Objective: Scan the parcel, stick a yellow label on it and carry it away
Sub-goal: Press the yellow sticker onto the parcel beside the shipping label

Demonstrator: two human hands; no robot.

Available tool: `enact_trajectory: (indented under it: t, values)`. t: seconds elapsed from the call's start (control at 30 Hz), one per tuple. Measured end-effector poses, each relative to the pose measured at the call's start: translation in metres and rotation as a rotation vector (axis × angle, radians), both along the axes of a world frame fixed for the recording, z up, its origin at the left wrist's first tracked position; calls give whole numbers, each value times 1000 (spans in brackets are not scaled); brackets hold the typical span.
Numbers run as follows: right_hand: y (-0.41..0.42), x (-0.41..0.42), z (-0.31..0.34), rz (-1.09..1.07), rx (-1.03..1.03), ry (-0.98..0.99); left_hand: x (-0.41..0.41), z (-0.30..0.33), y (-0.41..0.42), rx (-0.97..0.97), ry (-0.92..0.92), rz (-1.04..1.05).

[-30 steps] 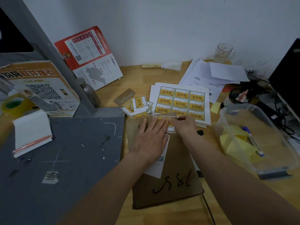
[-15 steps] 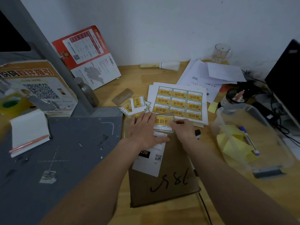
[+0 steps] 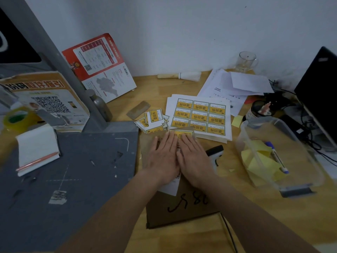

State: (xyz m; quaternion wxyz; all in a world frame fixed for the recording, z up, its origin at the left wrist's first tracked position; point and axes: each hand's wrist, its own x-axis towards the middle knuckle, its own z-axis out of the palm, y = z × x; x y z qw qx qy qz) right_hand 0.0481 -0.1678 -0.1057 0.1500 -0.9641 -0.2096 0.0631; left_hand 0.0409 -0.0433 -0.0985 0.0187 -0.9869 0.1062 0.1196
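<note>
A brown cardboard parcel (image 3: pixel 182 210) lies flat on the wooden desk, with black handwritten numbers near its front edge and a white shipping label (image 3: pixel 168 188) partly under my hands. A yellow label (image 3: pixel 180 134) sits on the parcel's far end. My left hand (image 3: pixel 165 157) and my right hand (image 3: pixel 193 158) lie side by side, palms down and fingers spread, flat on the parcel and over the near part of the yellow label. Neither hand grips anything. A black handheld scanner (image 3: pixel 215 152) rests just right of my right hand.
A sheet of yellow labels (image 3: pixel 200 116) and loose cut labels (image 3: pixel 152 120) lie beyond the parcel. A grey scanning base (image 3: pixel 73 170) with a slanted post (image 3: pixel 60 66) is at the left. A clear plastic box (image 3: pixel 277 154) with sticky notes and a pen stands right.
My hands have come together from the label's two sides and now lie flat on the label and parcel. The parcel has not moved.
</note>
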Motion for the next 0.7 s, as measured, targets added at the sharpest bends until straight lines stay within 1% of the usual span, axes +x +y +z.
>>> enact_trajectory:
  t: [0.07, 0.17, 0.27, 0.33, 0.4, 0.47, 0.53, 0.63, 0.7]
  values:
    - [-7, -4, -1, 1, -50, 4, -5, 2, 5, 32, 17, 31]
    - [-16, -12, -2, 21, -85, -55, -12, 5, 5, 56, 33, 86]
    - [-22, -19, 0, 25, -117, -30, -10, 8, -2, 124, 16, 96]
    - [-25, -22, 5, 13, -150, -15, -7, 7, -6, 105, -3, 31]
    - [-28, -24, 7, -11, -188, -13, -2, 4, -5, 55, 18, -66]
    - [-29, -27, 5, -33, -201, -13, 6, 2, -1, 13, 38, -37]
    - [-30, -28, 4, -38, -189, -33, 17, 0, 1, 7, 43, 35]
    - [-25, -19, 15, -48, -100, -88, 27, -2, 2, 23, 63, 86]
    - [-20, -8, 21, -10, -75, -65, 28, -5, 5, 34, 62, 97]
